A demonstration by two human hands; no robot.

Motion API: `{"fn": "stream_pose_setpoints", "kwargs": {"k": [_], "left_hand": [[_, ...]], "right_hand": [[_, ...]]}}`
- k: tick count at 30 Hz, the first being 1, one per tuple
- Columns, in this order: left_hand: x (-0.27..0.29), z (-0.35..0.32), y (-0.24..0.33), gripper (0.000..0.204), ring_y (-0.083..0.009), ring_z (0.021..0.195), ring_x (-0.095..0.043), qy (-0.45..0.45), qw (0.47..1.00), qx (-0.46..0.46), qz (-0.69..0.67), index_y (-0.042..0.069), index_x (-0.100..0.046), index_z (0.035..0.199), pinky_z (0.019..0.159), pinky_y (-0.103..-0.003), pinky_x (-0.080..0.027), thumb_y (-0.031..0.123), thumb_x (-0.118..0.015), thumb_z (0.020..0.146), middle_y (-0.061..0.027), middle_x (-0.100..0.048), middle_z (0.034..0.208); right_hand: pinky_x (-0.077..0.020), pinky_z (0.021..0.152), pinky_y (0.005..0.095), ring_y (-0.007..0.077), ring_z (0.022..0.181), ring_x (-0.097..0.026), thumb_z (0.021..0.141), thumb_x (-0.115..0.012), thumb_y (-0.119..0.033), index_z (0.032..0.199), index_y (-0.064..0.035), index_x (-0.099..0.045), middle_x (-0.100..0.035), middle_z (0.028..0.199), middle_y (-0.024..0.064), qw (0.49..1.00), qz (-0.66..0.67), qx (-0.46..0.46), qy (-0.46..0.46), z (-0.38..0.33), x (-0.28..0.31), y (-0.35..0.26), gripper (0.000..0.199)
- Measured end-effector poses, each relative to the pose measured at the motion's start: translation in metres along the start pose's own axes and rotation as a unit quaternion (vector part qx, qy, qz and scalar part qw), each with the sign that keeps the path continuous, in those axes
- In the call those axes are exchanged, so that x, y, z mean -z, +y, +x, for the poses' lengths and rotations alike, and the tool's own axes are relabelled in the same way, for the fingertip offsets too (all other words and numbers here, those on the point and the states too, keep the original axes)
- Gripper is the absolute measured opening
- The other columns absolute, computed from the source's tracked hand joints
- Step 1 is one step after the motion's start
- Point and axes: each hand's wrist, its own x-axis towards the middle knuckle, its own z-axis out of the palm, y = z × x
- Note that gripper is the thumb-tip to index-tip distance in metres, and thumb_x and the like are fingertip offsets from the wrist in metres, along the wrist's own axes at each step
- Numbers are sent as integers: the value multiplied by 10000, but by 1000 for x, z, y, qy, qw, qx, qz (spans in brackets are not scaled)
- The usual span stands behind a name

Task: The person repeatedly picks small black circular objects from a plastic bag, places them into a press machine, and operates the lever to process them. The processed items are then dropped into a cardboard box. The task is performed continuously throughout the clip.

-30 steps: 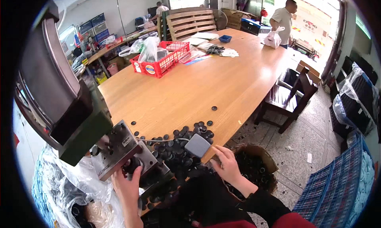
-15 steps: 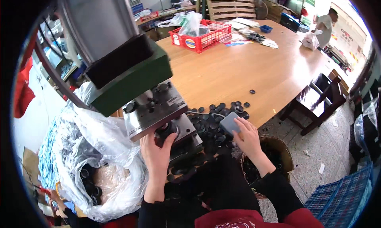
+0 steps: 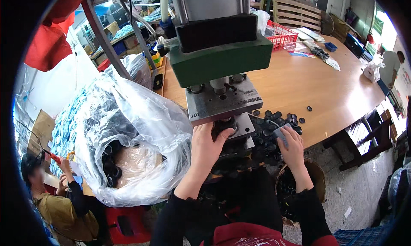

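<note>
Two bare hands work at the near edge of a green-headed bench press (image 3: 220, 59) standing on a long wooden table (image 3: 312, 87). The left hand (image 3: 210, 144) reaches onto the press's metal bed plate (image 3: 240, 125), its fingers closed around a round black part (image 3: 225, 125) that sits right under the steel die block (image 3: 222, 101); this looks like the loading step, the piece being seated in the die. The right hand (image 3: 291, 144) rests just to the right on a heap of loose black discs (image 3: 274, 132), fingers curled over a small grey block (image 3: 281, 134) pressed against the pile; whether it truly grips that block I cannot tell. By my judgement the next move calls for the left fingers to come clear of the plate once the part sits flat, while the right gathers another disc. As for containers: a big clear plastic bag (image 3: 128, 130) slumps to the left of the press, its mouth open on dark ring-shaped pieces inside; a round woven basket (image 3: 317, 177) stands low beneath the right forearm, holding more black parts; a red wire basket (image 3: 282, 35) sits far back on the table, its contents too small to make out. Another person (image 3: 55, 199) sits at the near left.
</note>
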Motion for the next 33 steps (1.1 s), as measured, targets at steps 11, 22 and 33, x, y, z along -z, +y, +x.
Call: {"fn": "stream_pose_setpoints", "kwargs": {"k": [11,22,33], "left_hand": [[34,-44,-1,445,-295,945,-618,73,996,-50,-17,26,-589,1167,793,-379,-500,233,-769,817,-132,-635,1037],[239,-147,-239,342,-321,930,-601,43,772,256,581,87,-636,916,788,-457,-448,351,-771,746,-145,-639,940],[209,-125,-149,369,-197,836,-597,95,957,232,143,4,-556,1078,706,-301,-478,99,-765,789,-117,-572,1004]], "right_hand": [[-246,1119,417,247,1340,-426,987,-483,-400,1352,-115,-533,-503,1422,87,974,-178,-21,-138,5,-14,2,466],[-224,1141,416,266,1350,-421,1018,-459,-272,1407,-60,-470,-450,1469,120,999,-20,3,-29,-22,-6,-7,443],[-315,989,397,261,1083,-566,812,-755,-379,1172,-59,-618,-625,1137,104,983,160,74,60,50,19,-154,501]]}}
